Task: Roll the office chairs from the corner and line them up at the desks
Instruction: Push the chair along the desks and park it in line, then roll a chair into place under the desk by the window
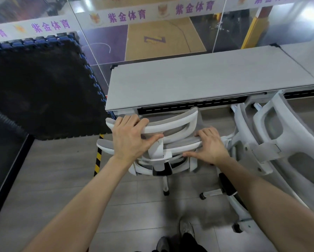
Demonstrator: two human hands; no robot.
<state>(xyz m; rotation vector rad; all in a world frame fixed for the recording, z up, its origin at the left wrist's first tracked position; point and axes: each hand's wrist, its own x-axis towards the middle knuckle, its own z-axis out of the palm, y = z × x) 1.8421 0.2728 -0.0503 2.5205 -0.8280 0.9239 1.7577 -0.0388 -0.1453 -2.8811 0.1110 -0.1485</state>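
Glass wall [152, 37] with purple lettering runs behind a grey desk [207, 80], wood-look floor tiles [61, 179] below, black foam mat [43, 88] leaning at left, black-and-yellow hazard strip [98, 157] on the floor by the mat. Office chair [170, 142] sits right in front of the desk, back toward the camera, its seat apparently under the desk edge; headrest [172, 122] close to the desk's front lip. Left hand [129, 139] grips the left end of the headrest, fingers curled over the top bar, thumb stretched across toward the centre post. Right hand [210, 146] lies on the top edge of the backrest [185, 144], fingers bent over the rim, thumb out along the lower rail; looks like a hold, not just a touch. Step in hand reads as final nudge and squaring. To do it well: push evenly with both hands so the chair doesn't swivel, keep force low on the backrest instead of the headrest, which likely tilts, watch the casters [166, 192] for snagging, centre it on the desk, stop before the headrest hits the lip. Second chair [279, 142] stands just beside on the right, tilted in frame, its base leg [212, 193] reaching toward the first chair's base, so a tangle is possible. Chair look: white plastic frame, grey mesh back and headrest, white star base, dark casters. Seat itself hidden. Person's shoes [187, 230] show at bottom.
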